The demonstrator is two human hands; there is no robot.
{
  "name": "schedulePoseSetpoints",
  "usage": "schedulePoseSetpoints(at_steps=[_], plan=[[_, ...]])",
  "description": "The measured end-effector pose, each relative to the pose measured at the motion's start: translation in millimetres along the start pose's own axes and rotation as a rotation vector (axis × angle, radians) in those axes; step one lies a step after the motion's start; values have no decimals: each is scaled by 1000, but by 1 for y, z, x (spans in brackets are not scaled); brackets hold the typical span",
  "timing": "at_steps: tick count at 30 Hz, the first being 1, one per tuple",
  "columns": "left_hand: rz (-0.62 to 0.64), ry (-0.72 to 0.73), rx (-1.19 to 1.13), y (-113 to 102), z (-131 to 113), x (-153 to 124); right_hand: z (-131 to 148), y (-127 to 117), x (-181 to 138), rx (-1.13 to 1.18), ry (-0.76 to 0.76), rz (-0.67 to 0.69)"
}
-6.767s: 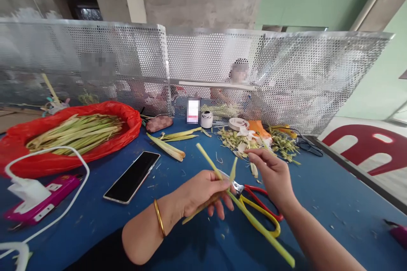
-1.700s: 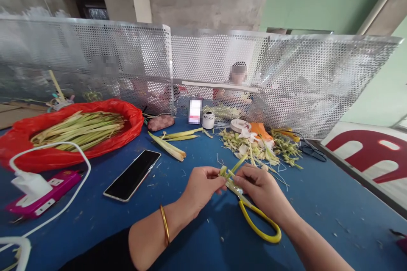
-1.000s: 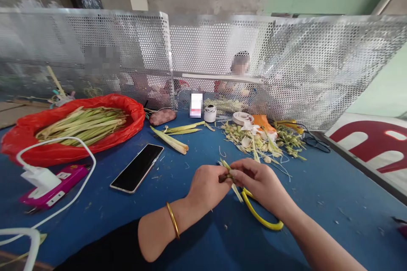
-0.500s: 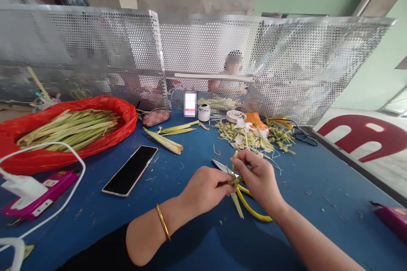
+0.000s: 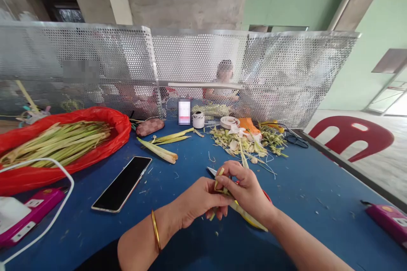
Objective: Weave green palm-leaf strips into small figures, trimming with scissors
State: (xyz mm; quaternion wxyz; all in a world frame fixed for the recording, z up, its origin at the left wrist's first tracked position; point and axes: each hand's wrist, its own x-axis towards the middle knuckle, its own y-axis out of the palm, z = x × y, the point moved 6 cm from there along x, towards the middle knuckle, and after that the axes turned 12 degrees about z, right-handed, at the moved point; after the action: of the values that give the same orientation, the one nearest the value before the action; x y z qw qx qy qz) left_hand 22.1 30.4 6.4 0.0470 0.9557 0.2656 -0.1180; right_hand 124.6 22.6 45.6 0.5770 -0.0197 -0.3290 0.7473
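Leaf strip point(image 5: 220, 173), thin, green and bent, is pinched in my left hand point(image 5: 200, 198) and right hand point(image 5: 244, 187), over the smooth blue table point(image 5: 302, 203). Under them I see scissors point(image 5: 254, 222) with a shiny, pointy metal tip.

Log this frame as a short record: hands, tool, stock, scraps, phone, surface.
Left hand: gripping folded pale-green plant strip
Right hand: pinching same strip
Tool: metal scissors with red and yellow handles, on table, partly hidden
Stock: long green plant strips in red plastic bag
Scraps: pale-green heap, beyond right hand
Phone: black rectangular phone, lying flat
Surface: blue table
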Motion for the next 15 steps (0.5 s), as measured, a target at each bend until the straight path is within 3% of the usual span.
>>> schedulePoseSetpoints(at_steps=[6,10,13,15], plan=[[-42,28,-75,2,-1,-2,1,-2,2,10,20,-13],[-51,39,-2,6,0,0,0,1,2,-6,14,24],[-85,41,18,6,0,0,3,4,3,-75,-45,83],[-126,27,-32,4,0,0,5,-3,2,-137,-93,22]])
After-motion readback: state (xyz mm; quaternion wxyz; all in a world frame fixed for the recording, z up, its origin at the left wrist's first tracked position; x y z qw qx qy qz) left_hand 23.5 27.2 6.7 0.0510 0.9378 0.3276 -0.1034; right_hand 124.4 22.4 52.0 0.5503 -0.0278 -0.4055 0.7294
